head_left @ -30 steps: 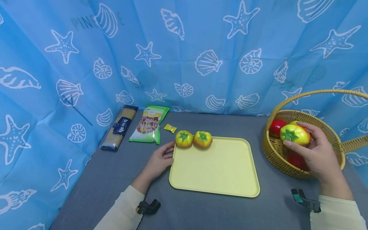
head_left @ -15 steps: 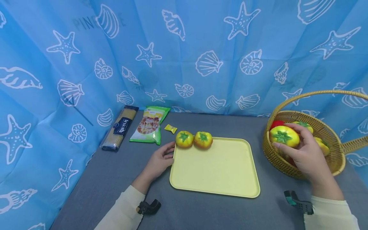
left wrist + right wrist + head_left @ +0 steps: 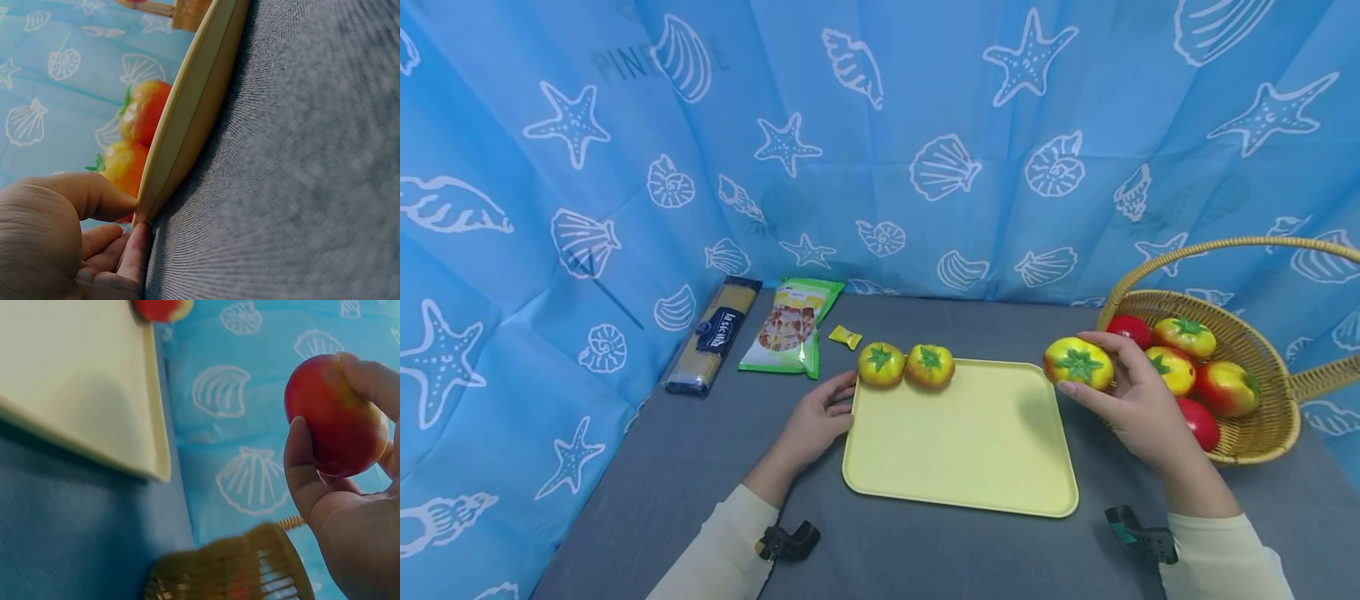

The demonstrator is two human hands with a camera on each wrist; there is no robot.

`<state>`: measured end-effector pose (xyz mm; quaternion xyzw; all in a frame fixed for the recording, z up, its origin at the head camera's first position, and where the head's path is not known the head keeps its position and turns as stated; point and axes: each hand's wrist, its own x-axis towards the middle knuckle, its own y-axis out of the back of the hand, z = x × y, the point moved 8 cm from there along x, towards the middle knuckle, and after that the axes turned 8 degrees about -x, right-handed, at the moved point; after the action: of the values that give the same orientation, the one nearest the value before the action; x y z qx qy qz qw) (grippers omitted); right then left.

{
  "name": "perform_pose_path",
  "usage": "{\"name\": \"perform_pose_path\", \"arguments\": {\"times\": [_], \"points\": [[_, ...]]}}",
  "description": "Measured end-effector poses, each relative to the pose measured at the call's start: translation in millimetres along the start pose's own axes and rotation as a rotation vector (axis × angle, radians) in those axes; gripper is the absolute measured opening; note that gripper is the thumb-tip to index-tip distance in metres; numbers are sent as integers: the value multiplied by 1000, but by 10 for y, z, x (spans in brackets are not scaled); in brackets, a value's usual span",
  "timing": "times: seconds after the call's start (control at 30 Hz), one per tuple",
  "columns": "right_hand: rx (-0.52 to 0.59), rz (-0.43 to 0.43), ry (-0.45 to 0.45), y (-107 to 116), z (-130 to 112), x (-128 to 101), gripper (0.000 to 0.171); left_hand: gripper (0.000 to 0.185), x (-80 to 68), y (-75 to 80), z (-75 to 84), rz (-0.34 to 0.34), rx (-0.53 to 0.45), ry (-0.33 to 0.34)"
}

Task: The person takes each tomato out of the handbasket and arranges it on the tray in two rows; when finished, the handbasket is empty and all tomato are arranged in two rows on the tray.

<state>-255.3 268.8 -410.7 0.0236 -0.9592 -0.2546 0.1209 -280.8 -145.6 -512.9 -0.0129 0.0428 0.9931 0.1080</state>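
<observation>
My right hand [image 3: 1138, 396] holds a yellow-and-red tomato [image 3: 1078, 364] with a green leafy top, raised above the right edge of the yellow tray [image 3: 970, 442]. In the right wrist view, thumb and fingers curl round the red underside of that tomato [image 3: 334, 415]. At the tray's left edge, my left hand [image 3: 816, 421] grips the rim; the left wrist view has its thumb and a fingertip [image 3: 139, 240] on either side of it. Two similar tomatoes, one at the corner [image 3: 881, 364] and one beside it [image 3: 930, 366], sit at the tray's back left.
On the right stands a wicker basket [image 3: 1277, 425] with a tall handle, holding several red and yellow-red fruits. Behind my left hand lie a pack of spaghetti [image 3: 713, 333], a green-edged food bag [image 3: 790, 325] and a small yellow packet [image 3: 845, 336]. A blue patterned curtain [image 3: 880, 167] hangs behind.
My right hand has carried the tomato left, out from over the basket to the tray's right edge. The fruits in the basket now show more fully. My left hand has stayed at the tray.
</observation>
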Motion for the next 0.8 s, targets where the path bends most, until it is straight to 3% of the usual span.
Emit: {"name": "perform_pose_path", "arguments": {"times": [0.33, 0.8], "points": [[-8, -82, 74, -418, -67, 55, 64, 72, 0, 6, -17, 3, 2, -1], [-199, -156, -26, -672, 89, 258, 70, 71, 16, 15, -34, -8, -1, -21]]}}
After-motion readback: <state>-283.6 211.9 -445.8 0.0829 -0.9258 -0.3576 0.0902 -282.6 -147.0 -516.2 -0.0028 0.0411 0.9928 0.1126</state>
